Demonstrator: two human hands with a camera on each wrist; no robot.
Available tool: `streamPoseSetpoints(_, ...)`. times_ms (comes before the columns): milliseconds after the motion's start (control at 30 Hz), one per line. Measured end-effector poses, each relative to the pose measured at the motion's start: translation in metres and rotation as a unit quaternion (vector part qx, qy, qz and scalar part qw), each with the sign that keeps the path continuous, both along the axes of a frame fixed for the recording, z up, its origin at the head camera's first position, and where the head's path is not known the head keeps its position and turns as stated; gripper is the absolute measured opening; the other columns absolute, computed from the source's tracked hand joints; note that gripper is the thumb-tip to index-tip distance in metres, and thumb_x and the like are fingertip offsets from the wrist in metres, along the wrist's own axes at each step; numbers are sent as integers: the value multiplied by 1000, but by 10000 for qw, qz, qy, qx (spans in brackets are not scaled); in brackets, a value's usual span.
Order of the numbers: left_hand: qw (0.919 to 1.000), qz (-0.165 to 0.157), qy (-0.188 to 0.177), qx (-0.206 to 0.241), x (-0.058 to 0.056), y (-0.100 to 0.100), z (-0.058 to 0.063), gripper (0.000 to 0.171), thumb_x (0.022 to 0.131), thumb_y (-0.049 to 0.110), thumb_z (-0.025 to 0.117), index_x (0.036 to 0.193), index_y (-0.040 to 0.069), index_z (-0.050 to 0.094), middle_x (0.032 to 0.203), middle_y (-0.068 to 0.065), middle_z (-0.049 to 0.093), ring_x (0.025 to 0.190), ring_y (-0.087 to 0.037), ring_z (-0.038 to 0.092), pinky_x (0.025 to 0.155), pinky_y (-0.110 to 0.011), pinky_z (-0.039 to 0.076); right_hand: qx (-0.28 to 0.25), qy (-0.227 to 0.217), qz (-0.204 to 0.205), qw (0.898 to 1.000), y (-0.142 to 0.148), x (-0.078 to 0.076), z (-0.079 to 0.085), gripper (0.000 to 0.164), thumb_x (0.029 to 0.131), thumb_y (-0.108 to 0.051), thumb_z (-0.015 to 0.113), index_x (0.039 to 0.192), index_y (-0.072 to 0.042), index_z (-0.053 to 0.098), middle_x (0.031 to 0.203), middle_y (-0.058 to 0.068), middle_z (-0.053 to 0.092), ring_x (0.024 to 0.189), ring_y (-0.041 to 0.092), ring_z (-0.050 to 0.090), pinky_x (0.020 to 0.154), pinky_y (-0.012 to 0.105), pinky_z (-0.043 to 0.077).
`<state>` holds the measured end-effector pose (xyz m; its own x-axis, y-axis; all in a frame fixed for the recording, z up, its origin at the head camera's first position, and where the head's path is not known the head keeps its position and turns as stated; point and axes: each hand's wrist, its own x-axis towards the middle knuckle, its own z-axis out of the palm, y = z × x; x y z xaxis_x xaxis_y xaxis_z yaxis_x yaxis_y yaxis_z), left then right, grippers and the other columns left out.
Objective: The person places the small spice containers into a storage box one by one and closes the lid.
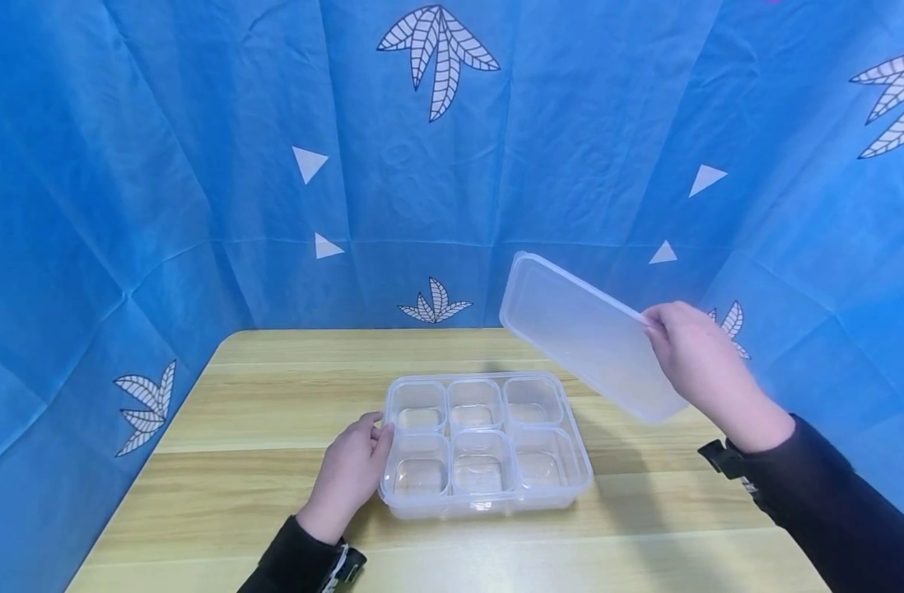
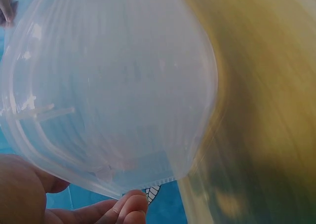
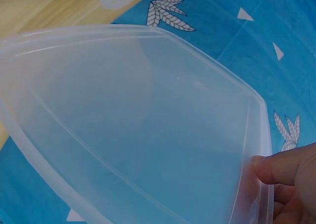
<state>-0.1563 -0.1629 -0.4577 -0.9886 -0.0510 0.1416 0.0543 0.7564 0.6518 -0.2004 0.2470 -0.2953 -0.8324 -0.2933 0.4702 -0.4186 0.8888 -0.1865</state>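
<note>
A clear plastic storage box (image 1: 489, 502) sits on the table, with several small square compartments (image 1: 482, 463) in two rows, nothing showing inside them. At its left side my left hand (image 1: 354, 461) holds the wall, thumb close to the rim. From the left wrist view, the box's side (image 2: 138, 86) fills much of the picture, with thumb and fingers (image 2: 133, 204) at its edge. My right hand (image 1: 695, 354) pinches one edge of the translucent lid (image 1: 585, 338), which is raised and tilted above the box's right back. The thumb (image 3: 269, 169) presses on the lid's face in the right wrist view.
The light wood table (image 1: 274, 395) carries the box near its middle. A blue cloth (image 1: 422, 189) with white leaf and triangle prints hangs behind it and along both sides. Black sleeves (image 1: 830, 502) with wrist straps cover both arms.
</note>
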Motion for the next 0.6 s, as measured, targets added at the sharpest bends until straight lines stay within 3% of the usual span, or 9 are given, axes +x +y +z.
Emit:
streamPoseSetpoints(367, 9998, 93, 58, -143, 2, 0, 2, 44, 101, 24, 58, 131, -8, 57, 95, -10, 66, 80, -21, 64, 72, -40, 57, 141, 383, 321, 9987, -22, -4, -3, 12, 96, 0, 61, 104, 8, 65, 91, 20, 64, 84, 35, 59, 74, 50, 48)
streamPoseSetpoints(600, 9996, 101, 124, -239, 4, 0, 4, 43, 101, 24, 59, 130, -7, 58, 97, -11, 66, 80, -21, 64, 71, -40, 57, 289, 290, 544, 9977, -34, -5, -3, 10, 98, -3, 59, 104, 4, 65, 93, 15, 64, 87, 32, 58, 77, 47, 48)
